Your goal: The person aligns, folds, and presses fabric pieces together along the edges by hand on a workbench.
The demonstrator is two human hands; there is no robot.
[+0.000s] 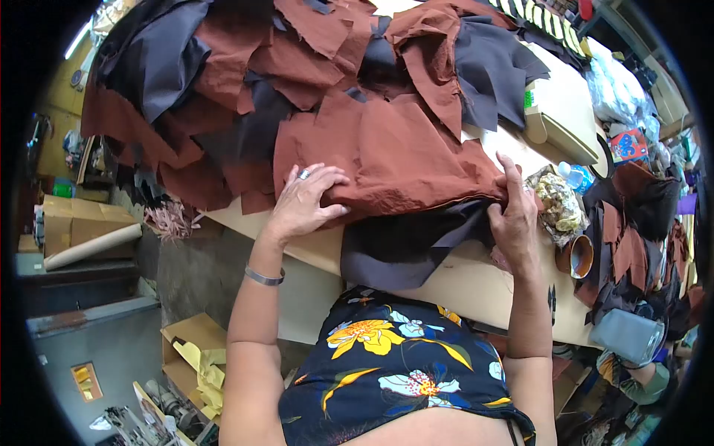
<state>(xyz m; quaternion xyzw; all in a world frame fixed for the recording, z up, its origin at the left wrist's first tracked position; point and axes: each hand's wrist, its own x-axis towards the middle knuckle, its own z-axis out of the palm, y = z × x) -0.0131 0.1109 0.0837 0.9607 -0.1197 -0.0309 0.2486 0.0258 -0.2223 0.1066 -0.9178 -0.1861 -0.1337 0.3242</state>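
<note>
A rust-brown piece of fabric [416, 160] lies in front of me on the table, its near edge gathered into a wrinkled fold. Beneath that fold a dark fabric piece [405, 241] hangs over the table's near edge. My left hand [309, 197] rests on the left end of the brown piece, thumb apart from the fingers. At the right end, my right hand [515, 212] grips the fabric's corner near the thumb, with the index finger stretched forward. Its lower fingers are partly hidden.
A heap of brown and dark fabric pieces [223, 82] covers the table's far left. To the right are a tape roll [575, 256], a plastic bag of scraps [556, 201], a bottle [576, 177] and a cardboard piece [561, 126]. Cardboard boxes [88, 223] stand at left.
</note>
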